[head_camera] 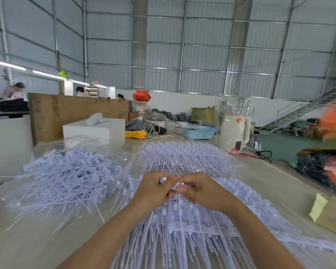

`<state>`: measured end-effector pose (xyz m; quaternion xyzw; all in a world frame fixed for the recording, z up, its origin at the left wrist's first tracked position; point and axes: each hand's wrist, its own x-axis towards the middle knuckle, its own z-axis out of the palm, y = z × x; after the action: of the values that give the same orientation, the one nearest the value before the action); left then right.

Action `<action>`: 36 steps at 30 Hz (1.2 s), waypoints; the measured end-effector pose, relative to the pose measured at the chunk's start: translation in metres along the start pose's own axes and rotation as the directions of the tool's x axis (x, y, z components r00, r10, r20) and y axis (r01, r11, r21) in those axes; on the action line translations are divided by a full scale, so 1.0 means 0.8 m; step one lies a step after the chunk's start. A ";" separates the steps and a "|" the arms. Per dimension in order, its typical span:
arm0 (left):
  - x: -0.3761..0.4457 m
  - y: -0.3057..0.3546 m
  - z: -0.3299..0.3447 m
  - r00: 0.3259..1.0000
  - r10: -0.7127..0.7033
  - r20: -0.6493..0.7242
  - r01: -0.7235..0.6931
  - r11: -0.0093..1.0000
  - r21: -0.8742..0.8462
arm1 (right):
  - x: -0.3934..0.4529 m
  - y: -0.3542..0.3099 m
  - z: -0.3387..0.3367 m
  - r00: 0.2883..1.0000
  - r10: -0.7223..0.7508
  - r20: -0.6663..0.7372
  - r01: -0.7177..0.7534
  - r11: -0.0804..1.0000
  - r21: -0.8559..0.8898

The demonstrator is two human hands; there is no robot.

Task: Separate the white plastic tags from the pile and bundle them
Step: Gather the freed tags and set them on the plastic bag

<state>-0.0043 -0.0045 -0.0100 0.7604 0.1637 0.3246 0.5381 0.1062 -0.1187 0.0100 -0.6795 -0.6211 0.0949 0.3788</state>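
A loose pile of tags [62, 177] is seen left of the fingers. White heads are pinched by the left hand [153, 189] and right hand [200, 189], curled tightly, above the rowed tags [182, 230]. Light, springy, slippery stems are judged best gripped near the heads.

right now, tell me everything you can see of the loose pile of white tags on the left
The loose pile of white tags lies on the pale table, left of both hands. It is a tangled heap of thin white plastic stems with small flat rectangular heads, pointing every way, some strands straying toward the near edge. Its far side rests on crumpled clear plastic sheeting. Neither hand touches it.
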 end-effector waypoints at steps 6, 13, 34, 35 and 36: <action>0.000 0.003 -0.014 0.989 -0.072 0.126 0.083 0.993 -0.085 | 0.003 0.001 0.005 0.999 -0.024 -0.022 0.023 0.999 -0.033; -0.002 0.013 -0.040 0.924 -0.023 0.382 0.117 0.967 -0.226 | -0.007 -0.002 -0.015 0.991 0.031 0.128 -0.017 0.994 -0.107; 0.014 -0.026 -0.030 0.922 -0.363 0.133 0.383 0.904 -0.190 | 0.042 -0.060 -0.111 0.793 0.087 -0.603 0.172 0.918 0.359; 0.014 -0.027 -0.030 0.919 -0.369 0.137 0.390 0.899 -0.200 | 0.047 -0.062 -0.111 0.801 0.087 -0.592 0.159 0.922 0.352; 0.015 -0.027 -0.030 0.916 -0.375 0.140 0.398 0.891 -0.217 | 0.052 -0.063 -0.107 0.814 0.060 -0.577 0.126 0.952 0.277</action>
<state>-0.0093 0.0279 -0.0208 0.6561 0.2455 0.1922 0.6873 0.1277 -0.1175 0.1157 -0.5987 -0.4661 -0.0289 0.6508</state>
